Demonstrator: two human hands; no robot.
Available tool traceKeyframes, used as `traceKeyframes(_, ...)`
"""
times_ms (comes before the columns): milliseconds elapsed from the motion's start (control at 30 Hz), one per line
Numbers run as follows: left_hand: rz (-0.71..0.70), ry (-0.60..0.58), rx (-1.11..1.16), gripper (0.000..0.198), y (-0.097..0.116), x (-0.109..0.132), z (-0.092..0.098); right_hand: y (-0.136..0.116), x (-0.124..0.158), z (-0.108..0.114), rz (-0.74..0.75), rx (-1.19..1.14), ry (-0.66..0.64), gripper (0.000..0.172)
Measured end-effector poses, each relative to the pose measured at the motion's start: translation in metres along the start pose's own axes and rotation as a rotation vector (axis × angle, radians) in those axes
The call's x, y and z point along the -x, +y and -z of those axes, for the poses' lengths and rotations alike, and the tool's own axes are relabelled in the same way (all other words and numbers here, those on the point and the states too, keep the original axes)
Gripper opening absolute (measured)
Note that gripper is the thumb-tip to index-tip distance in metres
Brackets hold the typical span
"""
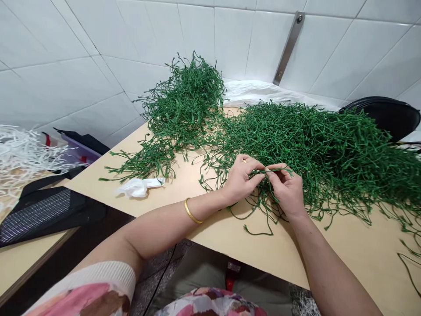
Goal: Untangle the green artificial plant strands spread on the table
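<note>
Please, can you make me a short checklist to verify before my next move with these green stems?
1. Both hands on the stems: ok. The left hand and right hand pinch thin green wiry stems.
2. Pinched stems free from the tangle: cannot tell, the fingers hide them.
3. Heaps kept apart: not ok. The tall green stem heap touches the wide green stem heap.
4. Shiny gold bangle clear of the stems: ok.
5. Crumpled white scrap on the pale wooden tabletop: ok, left of the hands.

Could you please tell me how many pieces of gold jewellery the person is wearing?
2: a gold bangle on the left wrist and a gold ring on the left hand. Others may be hidden behind the fingers.
</note>
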State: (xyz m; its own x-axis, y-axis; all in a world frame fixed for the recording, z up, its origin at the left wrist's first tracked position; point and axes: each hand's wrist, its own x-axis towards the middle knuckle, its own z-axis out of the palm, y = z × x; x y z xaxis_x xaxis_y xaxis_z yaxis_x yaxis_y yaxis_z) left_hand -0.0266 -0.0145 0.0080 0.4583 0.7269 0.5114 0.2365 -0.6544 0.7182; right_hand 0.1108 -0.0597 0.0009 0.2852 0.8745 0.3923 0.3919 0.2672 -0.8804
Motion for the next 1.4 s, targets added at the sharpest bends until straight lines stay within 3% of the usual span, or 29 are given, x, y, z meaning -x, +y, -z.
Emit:
traceKeyframes(100,-0.052,-0.013,-0.015,0.010,0.002,0.000,0.002,0.000,0.001,0.000,-0.009,0.019,-0.014,0.011)
traceKeyframes(167,-0.010,-0.013,0.035,0.009,0.002,0.000,0.001,-0.002,0.001,-0.001,-0.023,0.014,-0.025,0.011)
traceKeyframes(233,0.101,-0.017,0.182,0.007,0.001,0.000,-0.001,-0.005,0.001,-0.002,-0.047,-0.016,-0.041,0.012)
traceKeyframes(400,0.509,-0.103,0.867,0.011,-0.005,-0.004,-0.006,-0.007,-0.001,-0.004,-0.143,-0.190,-0.074,0.019)
traceKeyframes(533,0.643,-0.094,1.066,0.011,-0.007,-0.006,-0.006,-0.005,-0.001,-0.004,-0.180,-0.251,-0.069,0.021)
traceKeyframes(800,0.591,-0.127,1.062,0.014,-0.011,-0.004,-0.009,-0.006,0.000,-0.003,-0.144,-0.151,-0.063,0.027)
traceKeyframes(933,0.617,-0.208,1.114,0.021,-0.010,-0.005,-0.008,-0.008,-0.001,-0.002,-0.098,-0.064,-0.051,0.028)
traceKeyframes(1067,0.637,-0.201,1.123,0.020,-0.009,-0.007,-0.006,-0.011,0.001,-0.003,-0.045,0.024,-0.046,0.025)
traceKeyframes(1400,0.619,-0.217,1.129,0.016,-0.013,-0.008,-0.006,-0.010,0.004,-0.006,-0.115,-0.206,-0.125,0.010)
